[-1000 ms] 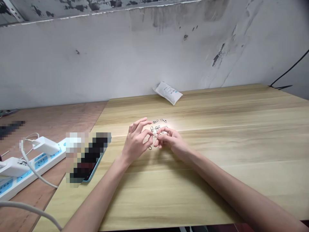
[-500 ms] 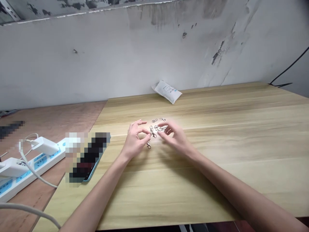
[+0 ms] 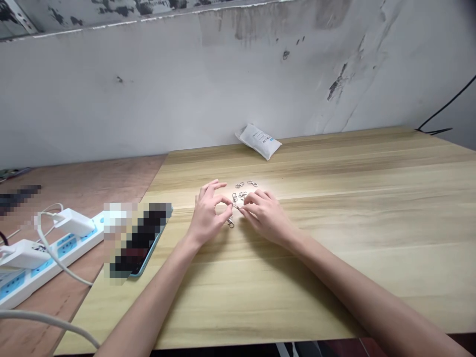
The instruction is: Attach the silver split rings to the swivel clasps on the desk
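Observation:
Between my two hands is a small silver swivel clasp (image 3: 236, 207). My left hand (image 3: 208, 214) pinches one end of it between thumb and forefinger, with the other fingers raised. From the right, my right hand (image 3: 267, 216) grips the hook end, its fingers curled and partly covering it. Just beyond the fingertips, more metal clasps (image 3: 242, 195) lie on the wooden table. Two others, one clasp (image 3: 240, 185) and another (image 3: 253, 183), rest farther back. Below my left fingertips lies a further clasp (image 3: 231, 223).
A white labelled packet (image 3: 259, 141) lies near the wall. To my left are a phone (image 3: 146, 265) with a blurred screen and a white power strip (image 3: 80, 244) with chargers and cables. A thick grey cable (image 3: 48, 320) crosses the lower left corner.
My right hand has closed its fingers, which were apart, onto the hook end of the clasp. My left hand keeps its pinch, nearly in the same place.

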Demonstrator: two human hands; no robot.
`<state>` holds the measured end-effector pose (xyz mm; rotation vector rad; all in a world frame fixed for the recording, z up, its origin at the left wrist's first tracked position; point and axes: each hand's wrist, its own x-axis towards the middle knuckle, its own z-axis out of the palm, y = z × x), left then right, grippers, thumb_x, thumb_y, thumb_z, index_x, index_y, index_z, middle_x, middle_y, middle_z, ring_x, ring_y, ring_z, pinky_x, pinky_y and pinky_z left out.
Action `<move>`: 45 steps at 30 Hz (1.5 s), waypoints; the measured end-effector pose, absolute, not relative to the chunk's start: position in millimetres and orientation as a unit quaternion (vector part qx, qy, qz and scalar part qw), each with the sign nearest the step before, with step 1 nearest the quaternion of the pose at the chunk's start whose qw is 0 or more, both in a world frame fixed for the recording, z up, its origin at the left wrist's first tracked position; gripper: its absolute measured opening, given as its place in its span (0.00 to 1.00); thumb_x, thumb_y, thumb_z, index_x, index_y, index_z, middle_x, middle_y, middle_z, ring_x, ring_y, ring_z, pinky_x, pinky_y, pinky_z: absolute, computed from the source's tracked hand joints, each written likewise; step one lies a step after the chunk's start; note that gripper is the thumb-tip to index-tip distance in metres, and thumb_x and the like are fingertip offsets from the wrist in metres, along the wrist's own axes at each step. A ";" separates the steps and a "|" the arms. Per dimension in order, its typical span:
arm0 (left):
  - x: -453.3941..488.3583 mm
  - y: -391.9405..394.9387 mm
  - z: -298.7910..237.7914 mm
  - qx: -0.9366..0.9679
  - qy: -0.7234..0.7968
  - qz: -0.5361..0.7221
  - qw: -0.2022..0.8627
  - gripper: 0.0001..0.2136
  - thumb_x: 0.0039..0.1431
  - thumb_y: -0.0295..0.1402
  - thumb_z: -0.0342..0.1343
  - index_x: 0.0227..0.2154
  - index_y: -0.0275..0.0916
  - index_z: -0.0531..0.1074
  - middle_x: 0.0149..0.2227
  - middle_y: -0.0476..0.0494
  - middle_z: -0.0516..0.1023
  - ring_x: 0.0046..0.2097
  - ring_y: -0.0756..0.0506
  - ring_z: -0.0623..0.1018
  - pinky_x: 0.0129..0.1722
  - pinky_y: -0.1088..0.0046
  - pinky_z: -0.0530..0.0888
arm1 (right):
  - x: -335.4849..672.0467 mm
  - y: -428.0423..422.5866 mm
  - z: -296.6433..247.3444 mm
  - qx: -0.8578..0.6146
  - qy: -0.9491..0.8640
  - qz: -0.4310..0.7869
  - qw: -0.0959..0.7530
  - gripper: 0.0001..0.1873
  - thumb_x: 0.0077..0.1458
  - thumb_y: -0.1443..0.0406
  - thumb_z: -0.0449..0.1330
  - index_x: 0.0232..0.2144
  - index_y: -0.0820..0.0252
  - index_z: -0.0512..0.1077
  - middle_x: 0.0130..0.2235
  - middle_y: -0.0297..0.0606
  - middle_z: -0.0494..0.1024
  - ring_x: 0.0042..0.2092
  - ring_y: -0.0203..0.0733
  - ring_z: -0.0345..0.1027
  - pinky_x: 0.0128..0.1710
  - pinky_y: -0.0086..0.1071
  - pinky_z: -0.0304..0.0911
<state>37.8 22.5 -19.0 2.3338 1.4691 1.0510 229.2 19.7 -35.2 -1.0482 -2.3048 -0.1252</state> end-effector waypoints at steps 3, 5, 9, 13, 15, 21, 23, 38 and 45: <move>32.8 24.8 -18.8 0.806 0.483 0.342 0.021 0.03 0.57 0.29 0.58 0.29 0.41 0.75 0.55 0.42 0.71 0.62 0.36 0.62 0.59 0.46 0.60 | 234.1 24.3 -39.0 -0.390 -0.874 0.018 0.290 0.14 0.64 0.66 0.53 0.28 0.60 0.74 0.36 0.39 0.76 0.40 0.42 0.65 0.42 0.36 0.55; 30.6 25.8 -18.6 0.805 0.477 0.352 0.014 0.03 0.57 0.29 0.58 0.30 0.41 0.75 0.55 0.42 0.72 0.62 0.37 0.62 0.59 0.47 0.60 | 235.6 26.3 -40.5 -0.397 -0.868 0.042 0.296 0.13 0.64 0.65 0.53 0.29 0.59 0.74 0.36 0.39 0.76 0.40 0.42 0.66 0.43 0.37 0.55; 33.4 23.7 -18.2 0.801 0.461 0.377 0.066 0.03 0.58 0.30 0.58 0.30 0.41 0.75 0.55 0.43 0.72 0.62 0.39 0.62 0.60 0.49 0.61 | 230.9 24.7 -40.1 -0.430 -0.831 0.054 0.350 0.10 0.61 0.58 0.58 0.38 0.58 0.73 0.39 0.40 0.77 0.42 0.43 0.68 0.45 0.37 0.55; 40.9 18.8 -17.5 0.794 0.453 0.391 0.110 0.03 0.59 0.30 0.58 0.30 0.42 0.75 0.55 0.45 0.71 0.62 0.40 0.62 0.61 0.51 0.62 | 223.0 20.9 -38.9 -0.428 -0.829 0.049 0.355 0.08 0.61 0.60 0.57 0.37 0.58 0.74 0.38 0.40 0.77 0.41 0.43 0.69 0.45 0.36 0.54; 43.2 17.1 -17.5 0.793 0.450 0.396 0.108 0.03 0.58 0.29 0.58 0.31 0.42 0.75 0.55 0.45 0.71 0.62 0.40 0.62 0.61 0.52 0.62 | 221.1 19.5 -38.6 -0.428 -0.831 0.048 0.352 0.10 0.63 0.64 0.54 0.33 0.59 0.73 0.35 0.40 0.77 0.38 0.42 0.68 0.43 0.35 0.53; 44.1 16.6 -16.0 0.811 0.449 0.375 0.018 0.03 0.59 0.29 0.58 0.31 0.42 0.76 0.54 0.44 0.72 0.62 0.38 0.64 0.59 0.51 0.62 | 221.2 16.6 -37.9 -0.392 -0.854 0.094 0.328 0.13 0.64 0.66 0.51 0.29 0.59 0.72 0.30 0.37 0.76 0.34 0.39 0.64 0.38 0.34 0.51; 42.0 18.2 -14.2 0.815 0.448 0.367 -0.013 0.03 0.59 0.29 0.57 0.31 0.42 0.76 0.54 0.43 0.73 0.61 0.38 0.64 0.59 0.52 0.62 | 221.0 16.3 -37.4 -0.370 -0.869 0.109 0.309 0.14 0.65 0.66 0.51 0.28 0.59 0.71 0.29 0.36 0.75 0.33 0.38 0.63 0.37 0.33 0.51; -5.7 37.1 -11.1 0.871 0.465 0.156 -0.030 0.05 0.52 0.28 0.56 0.24 0.41 0.73 0.48 0.42 0.75 0.56 0.36 0.68 0.57 0.47 0.60 | 250.9 33.3 -37.9 -0.406 -0.893 -0.014 0.192 0.12 0.62 0.69 0.53 0.31 0.59 0.75 0.31 0.40 0.75 0.35 0.42 0.66 0.39 0.37 0.53; 15.7 29.9 -15.8 0.881 0.431 0.193 0.020 0.06 0.57 0.37 0.58 0.32 0.42 0.76 0.50 0.42 0.74 0.54 0.38 0.69 0.57 0.50 0.61 | 246.8 30.8 -36.9 -0.405 -0.891 -0.005 0.203 0.11 0.62 0.68 0.53 0.32 0.59 0.75 0.32 0.41 0.75 0.35 0.43 0.67 0.41 0.38 0.53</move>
